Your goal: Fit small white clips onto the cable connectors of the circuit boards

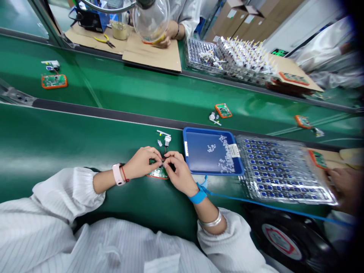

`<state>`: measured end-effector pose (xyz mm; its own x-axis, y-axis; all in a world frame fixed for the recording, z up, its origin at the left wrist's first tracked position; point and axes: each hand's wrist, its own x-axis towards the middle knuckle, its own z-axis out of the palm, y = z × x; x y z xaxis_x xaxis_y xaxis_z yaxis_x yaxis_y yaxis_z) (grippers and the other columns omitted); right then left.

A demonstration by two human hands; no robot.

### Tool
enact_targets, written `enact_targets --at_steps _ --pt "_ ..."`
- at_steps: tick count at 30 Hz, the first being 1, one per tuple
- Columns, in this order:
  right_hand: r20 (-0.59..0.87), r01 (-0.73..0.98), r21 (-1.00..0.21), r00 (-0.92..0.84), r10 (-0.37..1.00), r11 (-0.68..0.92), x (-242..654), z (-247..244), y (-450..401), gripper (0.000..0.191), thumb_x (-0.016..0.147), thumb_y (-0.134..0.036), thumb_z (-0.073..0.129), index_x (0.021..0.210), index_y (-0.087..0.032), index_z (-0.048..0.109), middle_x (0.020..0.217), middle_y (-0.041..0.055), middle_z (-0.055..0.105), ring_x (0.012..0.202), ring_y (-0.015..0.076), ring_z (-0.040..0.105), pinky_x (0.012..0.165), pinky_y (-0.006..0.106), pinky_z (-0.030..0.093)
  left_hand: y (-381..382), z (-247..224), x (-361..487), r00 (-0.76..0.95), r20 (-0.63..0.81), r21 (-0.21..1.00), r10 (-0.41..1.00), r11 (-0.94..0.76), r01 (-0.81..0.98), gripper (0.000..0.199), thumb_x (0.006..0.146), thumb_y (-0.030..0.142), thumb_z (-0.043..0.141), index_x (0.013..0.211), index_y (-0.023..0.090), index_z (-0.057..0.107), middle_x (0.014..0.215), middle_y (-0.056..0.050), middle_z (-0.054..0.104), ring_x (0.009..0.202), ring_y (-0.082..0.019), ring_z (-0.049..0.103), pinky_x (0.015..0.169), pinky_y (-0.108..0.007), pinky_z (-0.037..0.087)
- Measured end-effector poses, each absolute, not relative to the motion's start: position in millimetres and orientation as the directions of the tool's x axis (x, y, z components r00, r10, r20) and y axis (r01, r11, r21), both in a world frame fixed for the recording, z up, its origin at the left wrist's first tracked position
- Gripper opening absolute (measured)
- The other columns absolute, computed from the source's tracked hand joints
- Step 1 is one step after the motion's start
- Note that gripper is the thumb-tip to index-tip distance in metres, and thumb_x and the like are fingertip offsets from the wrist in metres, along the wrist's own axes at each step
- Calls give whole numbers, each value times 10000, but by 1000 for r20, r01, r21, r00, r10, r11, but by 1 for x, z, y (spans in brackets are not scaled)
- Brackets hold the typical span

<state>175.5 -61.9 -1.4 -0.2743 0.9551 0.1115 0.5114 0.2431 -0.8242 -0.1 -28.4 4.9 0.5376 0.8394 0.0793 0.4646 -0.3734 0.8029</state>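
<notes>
Bench point(51, 148), green. Tray point(196, 155), blue, at right. Left hand point(142, 163), right hand point(180, 175): fingertips drawn together; whether gripping anything, cannot tell. Board point(159, 174): beneath them, left of tray. Step in hand, apparently: fine work on it; next move likely calls for steadiness.

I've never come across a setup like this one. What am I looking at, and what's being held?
No machine here: a person works with two bare hands. The single picture comes from a camera on their head, looking forward and down.

The left hand and right hand bring their fingers together over a green circuit board; anything pinched between them is too small to make out. Beyond it on the green table lies a white part. To the right sit a blue tray with small whitish bits and a clear plastic tray with rows of blue parts.
</notes>
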Motion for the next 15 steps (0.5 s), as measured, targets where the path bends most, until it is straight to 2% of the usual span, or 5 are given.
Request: enact_targets --at_steps 6,11,14,15 --pt "54 501 -846 -262 964 183 176 -1 -56 143 802 -134 461 679 -193 502 898 68 516 894 185 530 798 350 448 -23 13 4 534 -9 788 845 -323 524 128 752 127 590 684 174 688 838 -3 691 766 -147 622 753 -271 441" --pt "53 520 -832 -271 961 193 172 0 -58 147 792 -122 469 671 -192 515 871 60 528 855 178 539 771 338 454 -18 18 4 551 -67 777 832 -303 552 118 740 123 590 662 163 668 793 -4 680 717 -134 615 705 -245 445" --pt "126 519 -817 -265 956 252 174 7 -60 137 807 -135 479 697 -194 536 887 62 545 869 175 551 767 329 461 -22 14 -4 556 6 738 831 -379 558 74 772 230 627 792 167 661 868 -23 670 803 -161 608 763 -273 451" --pt "170 522 -804 -255 952 284 179 11 -59 129 814 -147 484 713 -194 548 901 66 552 884 175 554 780 331 461 -24 13 -7 587 37 706 809 -437 558 185 771 313 651 890 171 653 937 -40 664 872 -185 600 804 -298 449"
